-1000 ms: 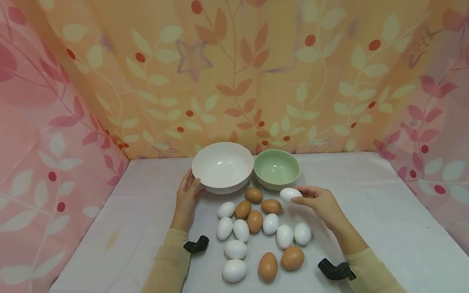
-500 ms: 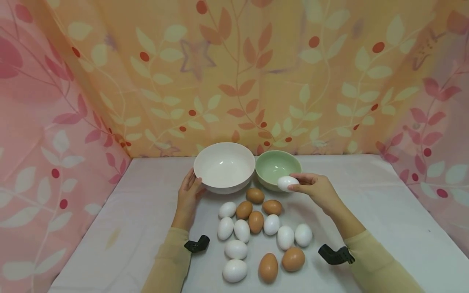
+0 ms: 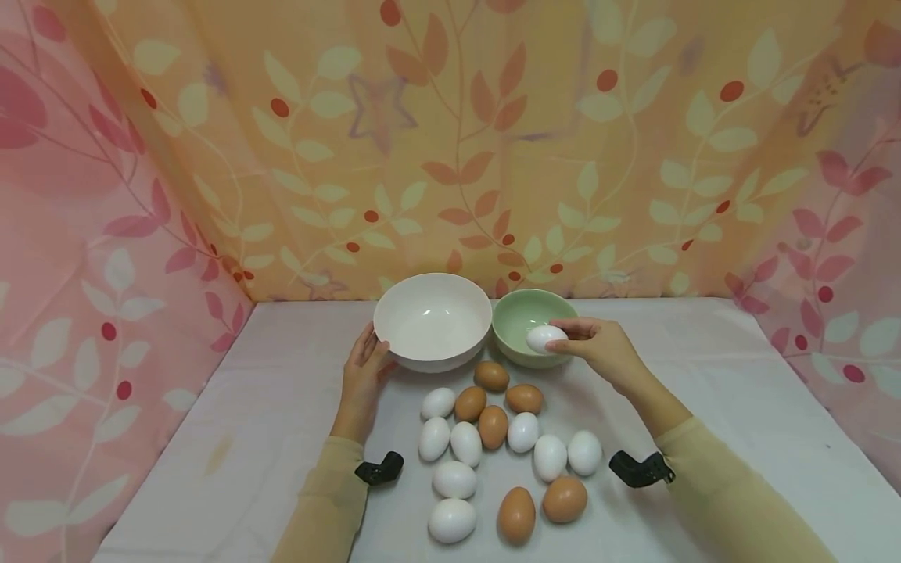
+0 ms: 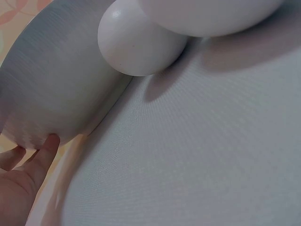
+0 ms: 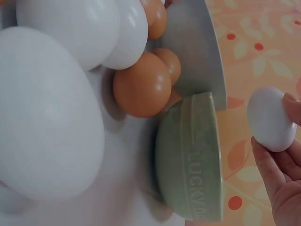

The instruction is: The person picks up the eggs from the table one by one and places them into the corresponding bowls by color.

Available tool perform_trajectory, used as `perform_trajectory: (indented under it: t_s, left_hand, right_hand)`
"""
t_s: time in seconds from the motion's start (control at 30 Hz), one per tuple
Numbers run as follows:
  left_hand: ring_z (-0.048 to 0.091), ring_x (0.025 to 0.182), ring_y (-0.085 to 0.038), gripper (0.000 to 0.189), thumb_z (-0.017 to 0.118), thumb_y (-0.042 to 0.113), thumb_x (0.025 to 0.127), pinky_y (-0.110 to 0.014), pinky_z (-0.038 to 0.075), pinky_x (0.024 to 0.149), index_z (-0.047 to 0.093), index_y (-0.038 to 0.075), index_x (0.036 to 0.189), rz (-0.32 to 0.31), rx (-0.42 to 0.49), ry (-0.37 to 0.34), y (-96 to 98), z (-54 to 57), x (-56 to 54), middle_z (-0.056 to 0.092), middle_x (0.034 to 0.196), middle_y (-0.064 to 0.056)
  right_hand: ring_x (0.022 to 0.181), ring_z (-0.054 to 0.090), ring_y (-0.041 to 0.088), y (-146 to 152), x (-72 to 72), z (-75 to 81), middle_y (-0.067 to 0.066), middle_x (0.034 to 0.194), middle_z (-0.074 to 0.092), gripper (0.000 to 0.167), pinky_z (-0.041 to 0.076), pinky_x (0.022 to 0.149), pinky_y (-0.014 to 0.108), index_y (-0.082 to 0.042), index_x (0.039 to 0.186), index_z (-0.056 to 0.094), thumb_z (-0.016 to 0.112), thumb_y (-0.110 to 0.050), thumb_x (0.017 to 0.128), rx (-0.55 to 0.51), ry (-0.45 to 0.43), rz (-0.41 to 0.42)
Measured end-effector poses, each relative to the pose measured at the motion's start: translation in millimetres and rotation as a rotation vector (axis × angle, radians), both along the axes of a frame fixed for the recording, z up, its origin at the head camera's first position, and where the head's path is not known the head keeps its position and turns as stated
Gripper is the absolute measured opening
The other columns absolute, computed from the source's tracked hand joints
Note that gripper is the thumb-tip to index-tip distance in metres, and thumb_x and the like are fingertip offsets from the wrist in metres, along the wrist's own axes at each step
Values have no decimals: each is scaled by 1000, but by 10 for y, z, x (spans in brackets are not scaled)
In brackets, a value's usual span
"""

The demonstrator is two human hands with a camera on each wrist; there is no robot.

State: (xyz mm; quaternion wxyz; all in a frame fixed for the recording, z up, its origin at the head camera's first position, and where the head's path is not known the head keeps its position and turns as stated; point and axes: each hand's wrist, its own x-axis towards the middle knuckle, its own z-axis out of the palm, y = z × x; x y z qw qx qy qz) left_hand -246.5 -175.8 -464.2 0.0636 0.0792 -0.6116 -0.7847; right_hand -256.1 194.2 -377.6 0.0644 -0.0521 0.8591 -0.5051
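Observation:
My right hand [image 3: 601,348] pinches a white egg [image 3: 545,339] between thumb and fingertips. In the head view the egg overlaps the inside of the green bowl [image 3: 510,344]; in the right wrist view the egg [image 5: 270,118] shows clear of the bowl's rim, with the bowl's outer wall [image 5: 188,165] beside it. My left hand [image 3: 362,383] rests against the left side of the larger white bowl [image 3: 432,363], thumb at the front and fingers round the outer wall. The left wrist view shows the thumb [image 4: 49,146] touching that wall low in the picture.
Several white eggs [image 3: 454,479] and brown eggs [image 3: 517,516] lie loose on the white cloth [image 3: 281,438] in front of the bowls. One brown egg [image 3: 491,376] lies close before them. A patterned curtain [image 3: 450,156] stands behind.
My right hand has carried the white egg up and to the left, from in front of the green bowl to over it. My left hand stays at the white bowl.

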Motion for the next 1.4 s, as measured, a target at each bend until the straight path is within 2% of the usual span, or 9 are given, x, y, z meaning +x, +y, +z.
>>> perform_trajectory:
  t_s: [0.2, 0.43, 0.73, 0.93, 1.0, 1.23, 1.4]
  left_hand:
    - [34, 147, -14, 65, 60, 29, 100, -45, 42, 115, 29, 25, 157, 3, 2, -15, -12, 0, -1, 25, 165, 2]
    - [35, 147, -14, 65, 61, 30, 100, -45, 42, 115, 30, 25, 157, 0, 2, -15, -31, -6, -16, 26, 165, 3]
    - [35, 147, -13, 65, 62, 32, 99, -44, 42, 115, 31, 26, 156, -1, -1, -10, -32, -22, -26, 27, 165, 4]
    - [35, 147, -13, 66, 62, 32, 99, -44, 42, 114, 30, 25, 157, -4, 0, -11, -23, -34, -26, 27, 165, 3]
    - [35, 146, -13, 66, 62, 31, 99, -44, 42, 114, 30, 25, 156, -1, 2, -10, -20, -40, -26, 27, 165, 3]
    - [36, 146, -14, 67, 63, 33, 98, -44, 43, 114, 31, 25, 156, 1, -10, -7, -6, -38, -30, 28, 164, 3]
    - [36, 146, -14, 68, 64, 35, 97, -45, 43, 114, 30, 26, 156, 0, -7, -8, -7, -46, -30, 27, 165, 3]
  right_hand:
    - [127, 56, 25, -17, -108, 26, 14, 132, 65, 62, 43, 111, 45, -8, 132, 64, 80, -41, 82, -14, -7, 14]
    - [130, 53, 27, -50, -245, 32, 15, 133, 65, 60, 42, 110, 43, -8, 131, 64, 79, -41, 83, -21, -16, 2]
    - [121, 54, 20, -92, -377, 0, 11, 130, 66, 56, 44, 96, 26, -7, 132, 64, 77, -37, 86, -51, -26, -21]
    - [99, 61, -1, -95, -468, -55, -2, 115, 70, 57, 50, 85, 12, -3, 134, 61, 76, -34, 88, -110, -73, -18]
    - [97, 62, -2, -98, -493, -73, -4, 112, 71, 58, 52, 82, 11, -3, 134, 61, 77, -34, 87, -120, -83, -23]
    - [124, 55, 22, -108, -565, -155, 15, 133, 65, 56, 45, 90, 19, -4, 133, 63, 77, -33, 87, -34, -56, -30]
    - [125, 54, 26, -142, -617, -222, 18, 134, 63, 54, 44, 95, 25, -2, 131, 64, 77, -31, 87, -21, -39, -14]
